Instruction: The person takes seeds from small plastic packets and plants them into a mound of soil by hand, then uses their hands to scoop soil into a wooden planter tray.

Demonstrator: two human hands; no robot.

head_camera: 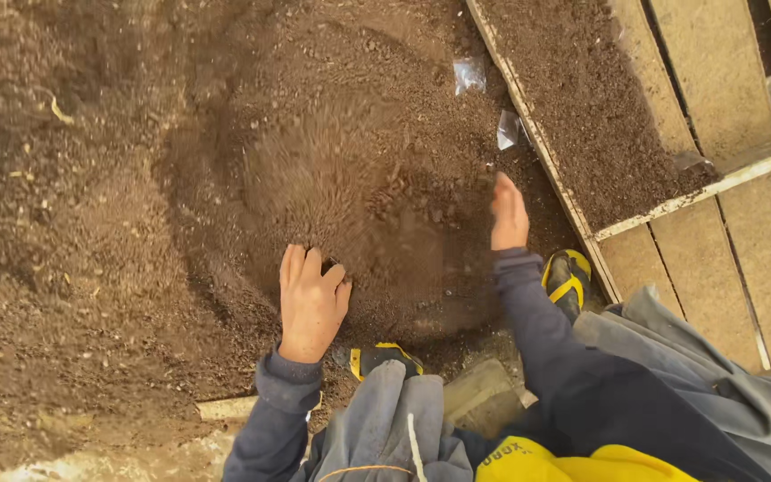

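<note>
My left hand (311, 302) rests palm-down on a large heap of dark brown soil (225, 178), fingers together and pressed into the loose earth at the heap's near side. My right hand (509, 212) is raised edge-on above the soil, fingers straight and close together, holding nothing I can see. Between the two hands the soil (377, 214) looks blurred, as if in motion. Both arms wear dark blue-grey sleeves.
A pale wooden frame (573, 214) filled with soil (582, 98) lies at the right, with wooden planks (716, 259) beyond it. Two scraps of clear plastic (468, 73) lie by the frame's edge. My black-and-yellow sandals (567, 278) stand at the heap's foot.
</note>
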